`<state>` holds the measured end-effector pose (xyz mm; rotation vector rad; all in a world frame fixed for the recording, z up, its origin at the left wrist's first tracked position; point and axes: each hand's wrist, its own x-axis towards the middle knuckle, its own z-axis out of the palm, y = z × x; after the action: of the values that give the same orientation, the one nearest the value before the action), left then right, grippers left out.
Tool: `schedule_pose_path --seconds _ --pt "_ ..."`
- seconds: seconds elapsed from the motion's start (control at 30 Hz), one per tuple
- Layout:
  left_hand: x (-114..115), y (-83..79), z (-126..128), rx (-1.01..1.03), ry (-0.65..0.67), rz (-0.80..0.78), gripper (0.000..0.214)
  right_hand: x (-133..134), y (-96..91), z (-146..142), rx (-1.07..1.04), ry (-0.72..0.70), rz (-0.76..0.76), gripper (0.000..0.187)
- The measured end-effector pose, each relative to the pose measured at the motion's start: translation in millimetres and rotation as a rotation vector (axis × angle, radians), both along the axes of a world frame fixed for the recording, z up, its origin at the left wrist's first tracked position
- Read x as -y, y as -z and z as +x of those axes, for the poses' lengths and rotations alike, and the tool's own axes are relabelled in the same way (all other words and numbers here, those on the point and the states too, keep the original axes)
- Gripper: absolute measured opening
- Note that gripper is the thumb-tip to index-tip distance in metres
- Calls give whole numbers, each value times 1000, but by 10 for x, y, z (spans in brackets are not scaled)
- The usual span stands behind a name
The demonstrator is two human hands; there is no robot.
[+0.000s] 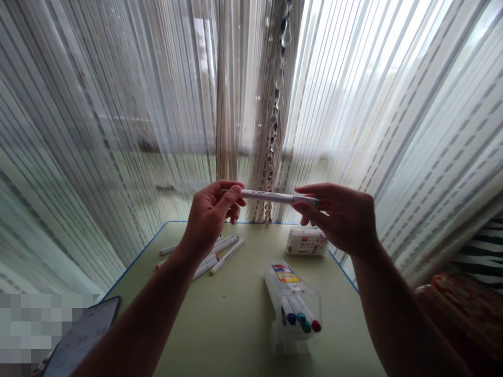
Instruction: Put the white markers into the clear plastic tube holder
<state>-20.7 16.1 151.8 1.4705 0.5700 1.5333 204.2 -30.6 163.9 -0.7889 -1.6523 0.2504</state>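
A white marker with a green end is held level above the far part of the table. My left hand pinches its left end between thumb and fingers. At the green-tipped right end, my right hand has its thumb below and fingers above, closed on the marker. Beneath and in front of my hands stands a clear plastic case with several markers in it, their blue, teal and red ends facing me. Loose white markers lie on the table, partly hidden behind my left forearm.
A white packaged box sits at the table's far right. The pale green table has a blue edge. At the lower left lies a tablet-like device. Striped string curtains with a bead strand hang behind the table. Patterned fabric is at right.
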Motion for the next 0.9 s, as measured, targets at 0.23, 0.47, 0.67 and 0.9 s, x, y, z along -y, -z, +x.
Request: schedule_pose_path --seconds 0.23,0.47,0.67,0.9 --pt "65 -38 -1 18 28 16 18 21 -2 -65 -159 -37 -34 15" --pt "163 -90 10 44 73 29 19 131 -55 -45 -202 -158 -163 20" --pt "248 -76 74 -61 149 40 20 370 -33 109 -215 -159 -181 16" --pt "328 -85 161 -190 111 66 20 780 207 344 -323 -1 -237 14"
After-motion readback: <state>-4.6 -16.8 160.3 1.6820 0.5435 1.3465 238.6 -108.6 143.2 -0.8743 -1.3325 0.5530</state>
